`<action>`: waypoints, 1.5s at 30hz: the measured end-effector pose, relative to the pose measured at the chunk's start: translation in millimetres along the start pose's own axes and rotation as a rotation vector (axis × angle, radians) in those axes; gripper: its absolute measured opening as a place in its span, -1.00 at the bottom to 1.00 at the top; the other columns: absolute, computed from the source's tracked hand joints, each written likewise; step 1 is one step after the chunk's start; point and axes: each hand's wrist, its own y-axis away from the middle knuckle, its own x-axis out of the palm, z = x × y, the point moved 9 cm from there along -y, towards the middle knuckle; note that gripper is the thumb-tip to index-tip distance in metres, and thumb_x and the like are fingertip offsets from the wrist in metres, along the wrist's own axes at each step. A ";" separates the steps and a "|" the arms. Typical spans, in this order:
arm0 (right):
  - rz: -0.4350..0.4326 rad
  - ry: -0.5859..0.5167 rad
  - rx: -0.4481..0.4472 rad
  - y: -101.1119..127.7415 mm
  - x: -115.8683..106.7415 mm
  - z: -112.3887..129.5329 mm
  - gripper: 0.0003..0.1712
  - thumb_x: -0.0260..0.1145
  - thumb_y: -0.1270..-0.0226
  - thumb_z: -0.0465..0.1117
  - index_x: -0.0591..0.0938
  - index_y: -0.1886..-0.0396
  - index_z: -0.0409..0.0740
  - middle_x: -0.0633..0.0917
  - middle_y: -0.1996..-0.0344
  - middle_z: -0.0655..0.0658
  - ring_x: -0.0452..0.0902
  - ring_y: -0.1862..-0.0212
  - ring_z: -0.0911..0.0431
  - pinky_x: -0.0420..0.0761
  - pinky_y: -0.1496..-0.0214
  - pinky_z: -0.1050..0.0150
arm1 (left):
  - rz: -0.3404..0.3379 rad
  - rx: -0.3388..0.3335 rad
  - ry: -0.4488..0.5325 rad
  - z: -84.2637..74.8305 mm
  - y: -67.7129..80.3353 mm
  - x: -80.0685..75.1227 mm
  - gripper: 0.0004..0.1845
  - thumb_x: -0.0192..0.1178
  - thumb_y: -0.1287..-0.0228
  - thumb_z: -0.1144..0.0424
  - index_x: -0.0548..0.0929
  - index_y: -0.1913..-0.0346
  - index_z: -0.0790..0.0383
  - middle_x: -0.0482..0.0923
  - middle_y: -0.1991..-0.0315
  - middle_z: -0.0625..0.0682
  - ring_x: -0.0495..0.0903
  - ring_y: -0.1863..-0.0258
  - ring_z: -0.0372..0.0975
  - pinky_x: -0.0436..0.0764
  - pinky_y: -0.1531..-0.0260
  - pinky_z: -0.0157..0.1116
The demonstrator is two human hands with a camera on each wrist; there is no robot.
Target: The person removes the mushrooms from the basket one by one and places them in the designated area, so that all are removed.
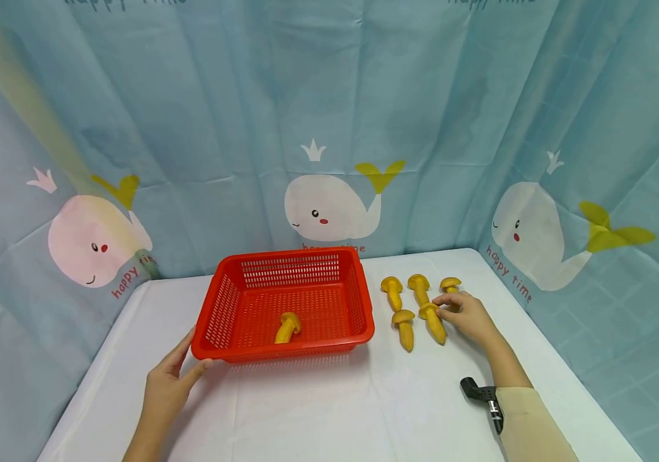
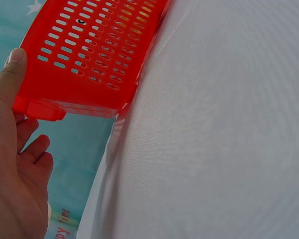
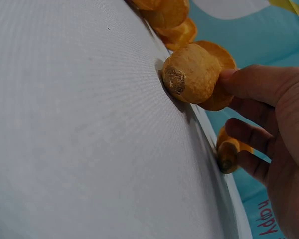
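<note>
Left hand [image 1: 166,384], nearest the viewer: thumb and straight fingers rest against the near-left corner of the red basket [image 1: 222,312], steadying it without a closed grip. One yellow mushroom [image 1: 287,327] lies inside the basket.

Right hand [image 1: 468,316], farther out on the white surface [image 1: 317,410]: thumb and fingers pinch the cap end of a toy mushroom [image 1: 433,321]. Its long axis runs from the cap at the fingers toward the viewer, stem free.

Four more mushrooms [image 1: 403,328] lie just beside it. The basket sits left of this group, well apart from the right hand.

Beyond: whale-print curtain [image 1: 329,205].
</note>
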 end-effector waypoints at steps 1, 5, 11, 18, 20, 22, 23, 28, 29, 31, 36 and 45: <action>0.001 0.004 0.000 0.0 0.4 -0.2 -0.74 0.49 -0.34 -0.15 0.78 0.01 -0.08 0.73 -0.01 -0.19 0.59 -0.04 -0.09 0.60 -0.16 -0.08 | -0.001 -0.001 -0.001 0.3 -0.1 -0.1 -0.20 0.49 -0.20 0.32 0.43 -0.50 -0.05 0.43 -0.46 -0.03 0.32 -0.37 -0.64 0.34 -0.21 -0.71; 0.001 0.017 0.003 -0.1 1.3 -0.8 -0.74 0.48 -0.35 -0.16 0.78 0.01 -0.09 0.72 0.00 -0.19 0.61 -0.05 -0.10 0.62 -0.17 -0.10 | 0.001 0.001 0.003 1.0 -0.4 0.1 -0.20 0.48 -0.20 0.32 0.43 -0.50 -0.04 0.43 -0.46 -0.03 0.32 -0.38 -0.63 0.34 -0.21 -0.71; -0.002 0.019 -0.009 0.2 0.2 1.8 -0.77 0.47 -0.35 -0.21 0.78 0.02 -0.10 0.72 0.01 -0.21 0.59 -0.07 -0.13 0.59 -0.19 -0.14 | 0.003 -0.004 0.011 0.2 0.3 0.9 -0.21 0.47 -0.22 0.30 0.43 -0.50 -0.07 0.43 -0.47 -0.04 0.31 -0.38 -0.63 0.35 -0.20 -0.71; 0.003 0.036 -0.004 0.1 -1.6 2.9 -0.76 0.47 -0.34 -0.19 0.78 0.02 -0.07 0.71 0.00 -0.20 0.59 -0.02 -0.09 0.61 -0.13 -0.07 | 0.004 0.000 0.033 -1.1 1.2 1.3 -0.20 0.48 -0.20 0.31 0.43 -0.50 -0.09 0.43 -0.46 -0.03 0.31 -0.39 -0.62 0.35 -0.20 -0.71; 0.007 0.041 -0.002 -0.2 -1.7 2.9 -0.76 0.47 -0.35 -0.18 0.78 0.01 -0.06 0.71 0.00 -0.19 0.59 0.00 -0.08 0.60 -0.11 -0.04 | 0.005 0.002 0.040 -1.4 1.1 1.1 -0.20 0.48 -0.20 0.32 0.44 -0.50 -0.09 0.44 -0.46 -0.02 0.31 -0.39 -0.62 0.35 -0.20 -0.71; 0.009 0.042 0.002 -0.4 -2.0 2.8 -0.76 0.47 -0.35 -0.17 0.78 0.02 -0.04 0.70 -0.02 -0.19 0.58 0.00 -0.07 0.59 -0.10 -0.02 | 0.005 0.004 0.044 -1.7 1.0 0.9 -0.20 0.48 -0.19 0.33 0.44 -0.49 -0.08 0.44 -0.46 -0.02 0.32 -0.39 -0.61 0.35 -0.21 -0.70; 0.009 0.040 0.006 -0.4 -2.3 2.6 -0.77 0.47 -0.35 -0.17 0.78 0.02 -0.04 0.70 -0.02 -0.18 0.57 0.01 -0.06 0.58 -0.10 -0.01 | 0.005 0.005 0.046 -1.8 1.0 1.0 -0.20 0.48 -0.20 0.34 0.44 -0.49 -0.08 0.44 -0.46 -0.02 0.32 -0.39 -0.61 0.35 -0.21 -0.70; 0.014 0.042 0.020 0.8 -4.5 3.8 -0.77 0.46 -0.37 -0.13 0.78 0.01 0.00 0.69 -0.05 -0.19 0.52 0.07 -0.03 0.55 -0.03 0.05 | 0.001 0.005 0.037 -0.8 0.8 0.7 -0.20 0.48 -0.19 0.35 0.44 -0.49 -0.06 0.44 -0.46 -0.02 0.33 -0.38 -0.62 0.35 -0.21 -0.70; 0.016 0.041 0.023 1.3 -5.2 4.2 -0.77 0.45 -0.37 -0.13 0.78 0.01 0.00 0.69 -0.06 -0.20 0.52 0.07 -0.04 0.55 -0.03 0.05 | 0.001 0.004 0.035 -0.5 0.7 0.7 -0.20 0.48 -0.19 0.35 0.44 -0.49 -0.06 0.44 -0.45 -0.02 0.33 -0.38 -0.62 0.35 -0.20 -0.70; 0.016 0.035 0.030 2.2 -6.9 5.0 -0.76 0.45 -0.38 -0.11 0.77 0.00 0.02 0.68 -0.08 -0.21 0.53 0.06 -0.06 0.57 -0.04 0.02 | -0.001 0.002 0.028 0.2 0.6 0.7 -0.20 0.48 -0.19 0.34 0.44 -0.49 -0.07 0.44 -0.45 -0.02 0.33 -0.37 -0.63 0.35 -0.20 -0.71; 0.008 0.002 0.036 3.1 -11.7 8.1 -0.75 0.44 -0.38 -0.11 0.77 -0.01 0.01 0.66 -0.16 -0.25 0.56 -0.09 -0.17 0.57 -0.20 -0.18 | 0.003 0.003 0.022 0.0 0.4 1.0 -0.20 0.48 -0.21 0.31 0.43 -0.50 -0.09 0.43 -0.46 -0.03 0.32 -0.38 -0.63 0.35 -0.19 -0.71; -0.011 -0.008 0.010 1.9 -18.9 17.0 -0.75 0.43 -0.38 -0.12 0.76 -0.02 -0.01 0.65 -0.19 -0.24 0.50 -0.25 -0.20 0.45 -0.31 -0.33 | 0.010 0.013 0.032 -2.0 0.7 0.8 -0.20 0.48 -0.21 0.32 0.43 -0.50 -0.08 0.42 -0.47 -0.02 0.31 -0.39 -0.63 0.34 -0.20 -0.71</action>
